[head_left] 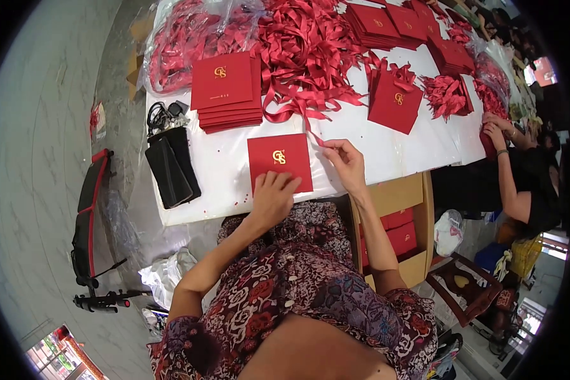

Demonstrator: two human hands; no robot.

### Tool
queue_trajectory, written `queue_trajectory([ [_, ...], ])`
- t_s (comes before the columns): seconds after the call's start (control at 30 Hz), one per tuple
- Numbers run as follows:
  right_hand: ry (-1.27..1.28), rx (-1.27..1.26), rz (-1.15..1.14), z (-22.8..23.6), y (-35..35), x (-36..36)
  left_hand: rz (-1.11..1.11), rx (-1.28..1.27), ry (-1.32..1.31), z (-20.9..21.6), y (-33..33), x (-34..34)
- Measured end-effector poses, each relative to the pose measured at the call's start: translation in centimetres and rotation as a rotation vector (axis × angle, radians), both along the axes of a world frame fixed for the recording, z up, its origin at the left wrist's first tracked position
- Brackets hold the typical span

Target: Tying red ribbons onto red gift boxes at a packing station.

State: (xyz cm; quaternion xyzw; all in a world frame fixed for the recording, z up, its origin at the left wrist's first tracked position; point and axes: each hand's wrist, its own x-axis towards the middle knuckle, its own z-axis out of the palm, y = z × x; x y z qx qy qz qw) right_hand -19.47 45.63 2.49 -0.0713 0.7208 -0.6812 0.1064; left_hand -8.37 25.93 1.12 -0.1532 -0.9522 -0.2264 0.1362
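Note:
In front of me on the white tabletop lies a flat red square card with a gold emblem. My left hand rests on its lower edge, fingers spread and slightly bent, gripping nothing. To the right of the card, my right hand is closed in a pinch on the end of a red ribbon. That ribbon runs up toward a large tangled heap of red ribbons. Behind the card at left, a stack of similar red cards stands on the table.
A black pouch and keys lie at left. More card stacks, a card with ribbon and ribbon bundles fill the right. An open carton sits below the edge. Another person's hands work at far right.

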Motion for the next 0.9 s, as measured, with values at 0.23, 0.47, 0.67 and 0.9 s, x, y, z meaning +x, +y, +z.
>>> queue_trajectory([
  [0.23, 0.138, -0.33, 0.11, 4.0, 2.2, 0.3, 0.073, 0.19, 0.025, 0.0, -1.7, -3.3],
  [0.47, 0.194, -0.298, 0.257, 5.6, 2.2, -0.8, 0.147, 0.051, -0.107, 1.3, -2.4, -6.3],
  [0.67, 0.074, -0.608, 0.443, 8.6, 3.4, -1.1, 0.161, 0.122, -0.137, 1.8, -2.5, -6.5],
  [0.9, 0.31, 0.374, 0.262, 3.7, -2.4, -0.7, 0.174, 0.204, -0.173, 2.4, -2.0, -6.7],
])
